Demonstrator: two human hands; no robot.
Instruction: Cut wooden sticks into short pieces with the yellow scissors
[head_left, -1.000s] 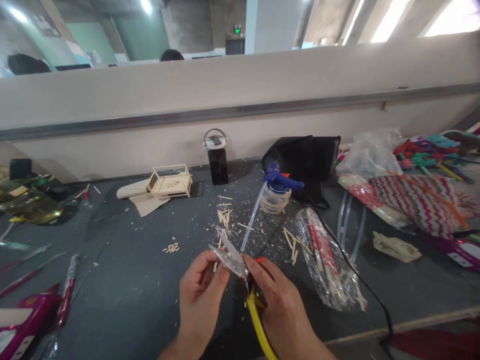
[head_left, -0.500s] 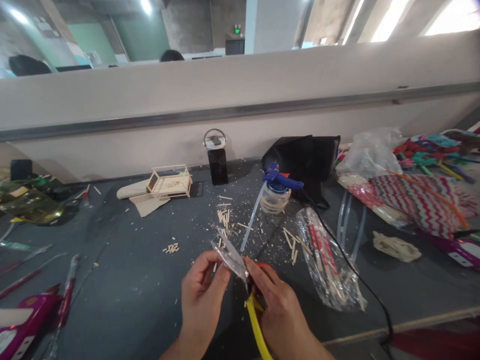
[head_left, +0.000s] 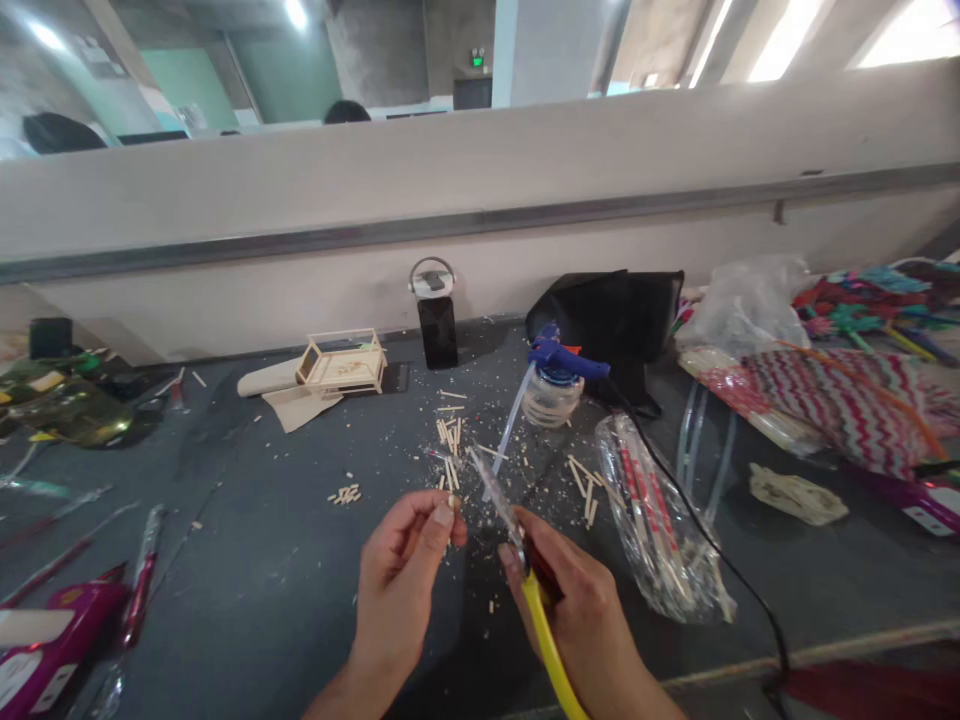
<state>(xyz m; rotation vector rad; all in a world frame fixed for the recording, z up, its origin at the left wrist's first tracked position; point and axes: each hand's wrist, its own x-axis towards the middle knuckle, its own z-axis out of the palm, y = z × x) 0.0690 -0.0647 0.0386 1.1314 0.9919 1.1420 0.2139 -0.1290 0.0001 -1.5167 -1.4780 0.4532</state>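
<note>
My left hand is closed in a pinch on a short thin wooden stick, whose tip shows above the thumb. In my right hand is a pair of scissors with yellow handles, blades pointing up and left. The blades lie close together, a little to the right of the left fingertips and apart from the stick. Beyond the hands, loose cut sticks lie among crumbs of wood. A small pile of short cut pieces sits to the left.
A small wooden frame model stands at the back left, near a dark bottle. A blue glue gun rests on a jar, its black cable running right. A plastic bag of sticks lies at the right.
My hands have moved apart. The scissors have shifted right, away from the left fingers, and their spread blades have come together. A small piece now shows on the table between the hands.
</note>
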